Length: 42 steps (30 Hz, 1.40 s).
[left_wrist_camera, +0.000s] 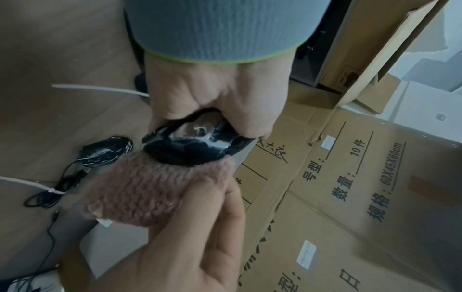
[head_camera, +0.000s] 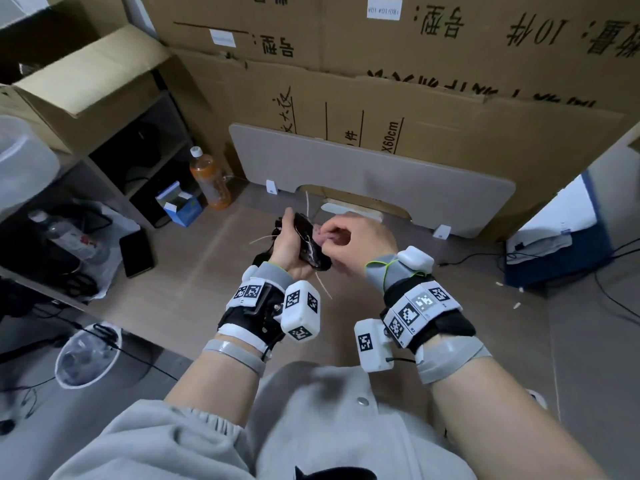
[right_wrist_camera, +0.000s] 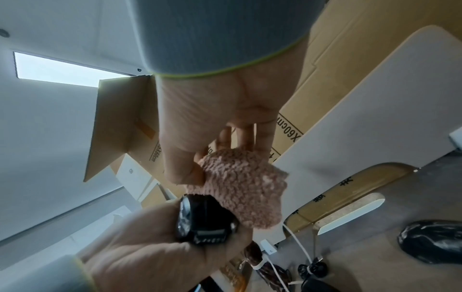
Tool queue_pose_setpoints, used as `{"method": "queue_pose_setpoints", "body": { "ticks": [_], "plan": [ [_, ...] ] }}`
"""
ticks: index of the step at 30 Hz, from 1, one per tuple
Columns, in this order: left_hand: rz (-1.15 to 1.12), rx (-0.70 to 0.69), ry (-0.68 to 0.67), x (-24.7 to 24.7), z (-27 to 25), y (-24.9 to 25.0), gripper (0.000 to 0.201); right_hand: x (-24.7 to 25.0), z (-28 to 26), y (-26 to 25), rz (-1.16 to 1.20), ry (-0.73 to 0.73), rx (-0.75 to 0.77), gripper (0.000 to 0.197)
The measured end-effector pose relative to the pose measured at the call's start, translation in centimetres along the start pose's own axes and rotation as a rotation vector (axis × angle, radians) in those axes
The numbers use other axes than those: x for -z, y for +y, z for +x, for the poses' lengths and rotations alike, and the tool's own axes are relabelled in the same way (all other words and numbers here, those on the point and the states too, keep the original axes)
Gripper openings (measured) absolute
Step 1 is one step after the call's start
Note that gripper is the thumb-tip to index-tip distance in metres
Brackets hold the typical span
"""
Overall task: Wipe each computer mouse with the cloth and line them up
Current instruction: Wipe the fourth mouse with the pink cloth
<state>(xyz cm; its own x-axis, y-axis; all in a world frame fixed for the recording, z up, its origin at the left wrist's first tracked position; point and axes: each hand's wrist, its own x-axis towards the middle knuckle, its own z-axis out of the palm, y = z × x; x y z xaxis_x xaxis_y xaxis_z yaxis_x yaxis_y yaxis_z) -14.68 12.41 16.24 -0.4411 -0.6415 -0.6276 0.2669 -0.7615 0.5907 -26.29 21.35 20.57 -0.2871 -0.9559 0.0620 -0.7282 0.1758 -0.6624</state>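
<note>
My left hand (head_camera: pixel 290 237) grips a glossy black computer mouse (head_camera: pixel 309 244), held up above the brown surface. My right hand (head_camera: pixel 341 233) pinches a fuzzy pink cloth (head_camera: pixel 320 237) and presses it against the mouse. In the left wrist view the cloth (left_wrist_camera: pixel 150 189) covers the front end of the held mouse (left_wrist_camera: pixel 190 142). A second black mouse (left_wrist_camera: pixel 107 151) lies on the surface with its bundled cable tied by a white zip tie. The right wrist view shows the cloth (right_wrist_camera: pixel 242 187) on the held mouse (right_wrist_camera: pixel 205 219), and another black mouse (right_wrist_camera: pixel 432 241) lying on the surface.
A grey board (head_camera: pixel 374 174) leans on stacked cardboard boxes (head_camera: pixel 450 64) straight ahead. An orange drink bottle (head_camera: pixel 209 178), a small blue box (head_camera: pixel 180 204) and a black phone (head_camera: pixel 136 252) sit to the left by shelves. A blue-and-white case (head_camera: pixel 554 251) with cables is at right.
</note>
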Motion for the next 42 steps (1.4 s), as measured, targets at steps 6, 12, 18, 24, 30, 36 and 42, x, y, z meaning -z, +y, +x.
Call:
{"method": "queue_pose_setpoints", "body": {
  "ticks": [6, 12, 18, 24, 30, 36, 42],
  "plan": [
    [-0.026, 0.118, -0.083, 0.7, 2.2, 0.6, 0.093, -0.1, 1.3, 1.7, -0.049, -0.031, -0.033, 0.019],
    [0.007, 0.118, -0.033, 0.3, 3.7, 0.6, 0.070, 2.9, 2.1, 5.1, 0.160, 0.261, -0.251, 0.023],
    [0.092, 0.196, -0.127, -2.1, 4.4, -1.5, 0.066, 1.4, 0.7, 4.9, 0.212, 0.115, -0.197, 0.026],
    [0.159, 0.222, -0.046, -2.0, 5.8, -4.6, 0.080, 0.0, -1.1, 5.6, 0.114, 0.019, -0.172, 0.028],
    [0.264, 0.210, -0.082, -2.7, 5.3, -7.0, 0.076, 1.1, -2.6, 6.2, -0.052, -0.043, -0.262, 0.021],
    [0.245, 0.272, -0.043, -3.0, 2.6, -8.0, 0.070, 1.1, -4.6, 6.6, -0.140, -0.050, -0.263, 0.017],
    [0.202, 0.287, -0.057, -2.2, 1.7, -8.3, 0.060, 0.9, -4.9, 6.8, -0.053, -0.097, -0.263, 0.018]
  ]
}}
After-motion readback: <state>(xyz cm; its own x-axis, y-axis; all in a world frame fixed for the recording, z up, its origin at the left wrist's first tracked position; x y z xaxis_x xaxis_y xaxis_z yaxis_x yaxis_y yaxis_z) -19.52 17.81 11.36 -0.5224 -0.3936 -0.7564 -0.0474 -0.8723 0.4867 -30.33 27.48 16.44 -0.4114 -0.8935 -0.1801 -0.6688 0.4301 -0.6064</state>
